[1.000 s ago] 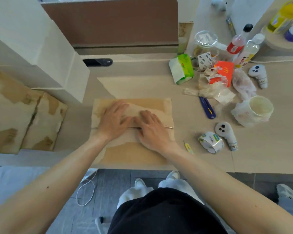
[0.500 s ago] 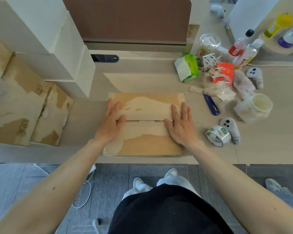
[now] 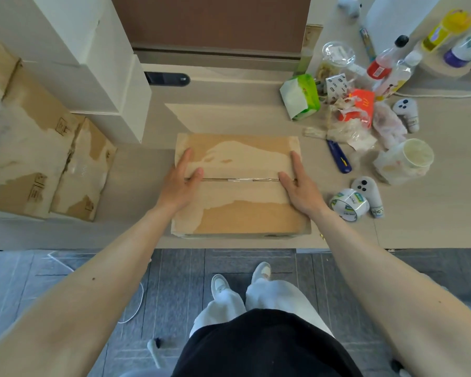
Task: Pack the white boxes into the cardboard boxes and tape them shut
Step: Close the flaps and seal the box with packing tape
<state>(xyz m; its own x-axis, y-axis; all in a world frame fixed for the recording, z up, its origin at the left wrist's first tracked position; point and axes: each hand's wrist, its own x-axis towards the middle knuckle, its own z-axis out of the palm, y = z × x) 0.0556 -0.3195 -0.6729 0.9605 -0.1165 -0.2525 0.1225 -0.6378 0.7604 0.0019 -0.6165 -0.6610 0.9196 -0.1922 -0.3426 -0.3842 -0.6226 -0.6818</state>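
Both flaps of the cardboard box (image 3: pixel 242 219) are folded shut. The left hand (image 3: pixel 180 183) and right hand (image 3: pixel 299 186) lie flat on it, fingers straight, at opposite ends of the centre seam (image 3: pixel 239 180), probably pressing it level for sealing. These hands grip nothing. This box sits at the surface's (image 3: pixel 419 227) near edge, with the tape roll (image 3: pixel 348 204) just to its right.

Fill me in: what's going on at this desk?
A person stands at a light wooden desk with both hands flat on a closed brown cardboard box: left hand and right hand press at opposite ends of its centre seam. A shiny strip along the seam looks like tape. A roll of clear tape lies untouched on the desk right of the box, a blue utility knife farther back. Tall white boxes are stacked at the back left.
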